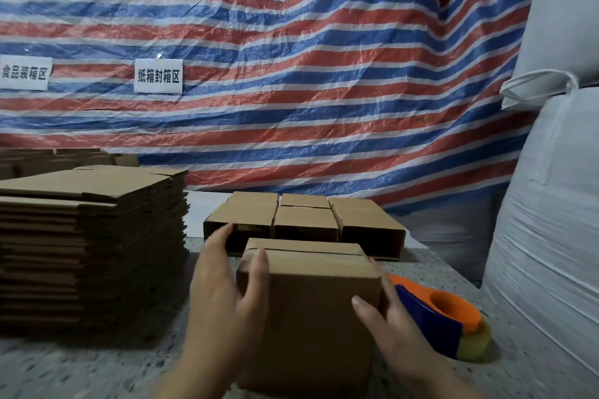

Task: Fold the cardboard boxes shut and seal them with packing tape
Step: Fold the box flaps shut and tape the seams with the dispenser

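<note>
Two hands hold a brown box (308,311) that sits on a speckled table (81,369). The left hand (223,298) is on the left side of the box, with its fingers curled over the top left edge and its thumb lying on top. The right hand (392,330) is pressed on the right side, with its thumb on the top and its fingers reaching along the far side. Both hands grip the box between them.

Just to the right of the right hand lies a tape holder (444,317). It is orange and blue, with a roll of yellowish tape at its near end. It is very close to the right hand and partly hidden behind it.

Well to the left of the left hand is a tall stack of flat cardboard (90,246). More flat cardboard (55,160) lies behind it.

The box in the hands looks plain and smooth. Its top flaps are folded down and a dark gap runs across the top near the far edge.

Just past the fingertips stands a group of small boxes (304,223), packed side by side in rows. Their near sides look open and dark.

Far to the right of the right hand are big white sacks (551,204). Behind everything hangs a sheet with red, white and blue stripes (291,42), and two white signs (158,75) with black writing are stuck on it.
</note>
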